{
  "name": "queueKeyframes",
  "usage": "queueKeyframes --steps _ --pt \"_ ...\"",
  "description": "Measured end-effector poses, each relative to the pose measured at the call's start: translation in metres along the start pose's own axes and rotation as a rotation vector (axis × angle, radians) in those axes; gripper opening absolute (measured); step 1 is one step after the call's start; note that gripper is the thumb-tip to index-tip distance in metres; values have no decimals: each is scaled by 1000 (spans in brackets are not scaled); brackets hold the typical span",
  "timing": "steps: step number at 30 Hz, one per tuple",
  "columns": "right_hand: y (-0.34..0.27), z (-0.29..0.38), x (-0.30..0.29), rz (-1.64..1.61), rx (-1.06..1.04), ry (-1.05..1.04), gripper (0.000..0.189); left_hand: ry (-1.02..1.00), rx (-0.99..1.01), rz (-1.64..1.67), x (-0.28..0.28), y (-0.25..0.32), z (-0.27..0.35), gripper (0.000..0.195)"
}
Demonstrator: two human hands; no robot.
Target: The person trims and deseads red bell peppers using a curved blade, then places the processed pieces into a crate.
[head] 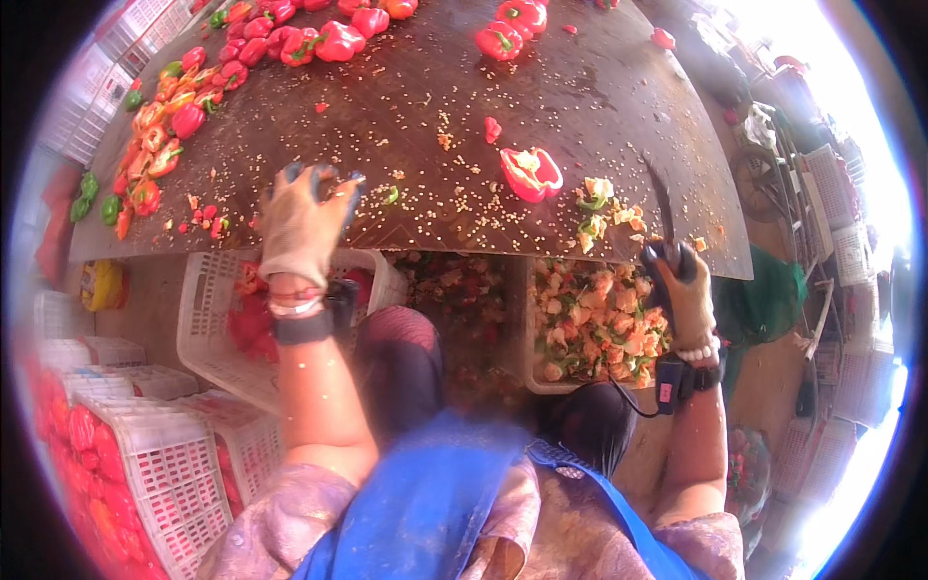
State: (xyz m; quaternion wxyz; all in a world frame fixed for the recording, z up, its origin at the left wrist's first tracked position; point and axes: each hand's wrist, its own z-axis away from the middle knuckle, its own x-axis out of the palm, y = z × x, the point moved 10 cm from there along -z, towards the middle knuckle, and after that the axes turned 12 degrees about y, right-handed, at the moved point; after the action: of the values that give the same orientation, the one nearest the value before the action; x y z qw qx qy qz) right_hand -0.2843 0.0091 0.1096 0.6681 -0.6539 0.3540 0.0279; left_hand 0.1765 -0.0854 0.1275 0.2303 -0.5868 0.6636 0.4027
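Note:
My left hand (304,210), in a dirty glove with dark fingertips, hovers over the near edge of the brown table (616,109). Its fingers are spread and I see nothing between them. Below it, partly hidden by the arm, a white plastic crate (210,326) holds red pepper pieces (250,322). My right hand (685,297), also gloved, grips a knife (661,192), its dark blade pointing away from me over the table. A cut red bell pepper (533,181) lies between the hands, its pale inside showing. Nearer the knife are pepper core scraps (598,192).
Red bell peppers (339,42) and orange-red cut ones (148,141) line the table's far and left sides. Seeds are scattered across its surface. A crate of cores (594,319) stands beneath the right edge. Stacked crates (170,464) of red peppers flank me at left.

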Motion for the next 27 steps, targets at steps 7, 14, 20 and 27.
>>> queueKeyframes --steps 7,14,20,27 --pt "-16 -77 164 -73 143 -8 21 -150 -252 759 95 129 14 41" --pt "48 -82 199 -383 129 -505 42 -374 -264 851 151 162 40 21" --pt "63 -81 214 -602 258 -380 53 -363 -248 1231 131 204 64 64" --pt "22 -58 241 -600 255 -333 44 -473 -577 1468 156 176 61 55"
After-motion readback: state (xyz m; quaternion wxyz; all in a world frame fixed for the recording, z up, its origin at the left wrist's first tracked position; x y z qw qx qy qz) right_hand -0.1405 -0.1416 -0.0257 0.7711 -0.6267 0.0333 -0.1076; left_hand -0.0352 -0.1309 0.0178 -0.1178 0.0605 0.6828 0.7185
